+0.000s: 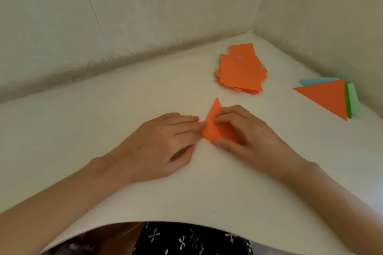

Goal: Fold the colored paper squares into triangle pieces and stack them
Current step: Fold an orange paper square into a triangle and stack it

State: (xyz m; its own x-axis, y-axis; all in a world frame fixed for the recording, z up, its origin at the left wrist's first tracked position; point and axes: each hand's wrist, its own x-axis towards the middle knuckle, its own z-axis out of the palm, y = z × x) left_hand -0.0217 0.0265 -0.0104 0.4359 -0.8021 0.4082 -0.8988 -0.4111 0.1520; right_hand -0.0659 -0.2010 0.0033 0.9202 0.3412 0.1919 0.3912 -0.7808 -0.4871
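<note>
Orange and partly folded, the paper piece (212, 128) lies on the white table (145, 93) right between the two hands, one pointed tip aimed away from the person. The left hand (163, 143) rests palm down with its fingers straight, the fingertips pressing the paper's left edge. The right hand (246, 132) arches over the paper's right half, fingers bent onto the top and thumb at the near edge, pinching it; much of the paper is hidden beneath this hand. Farther back and to the right sits a loose pile of squares (240, 70), orange on top with green and blue edges peeking out, well apart from the hands. Near the right wall (321, 16) lies the stack of folded triangles (327, 97), orange uppermost over blue and green ones. Dark patterned cloth (186, 238) shows below the table's near edge.
</note>
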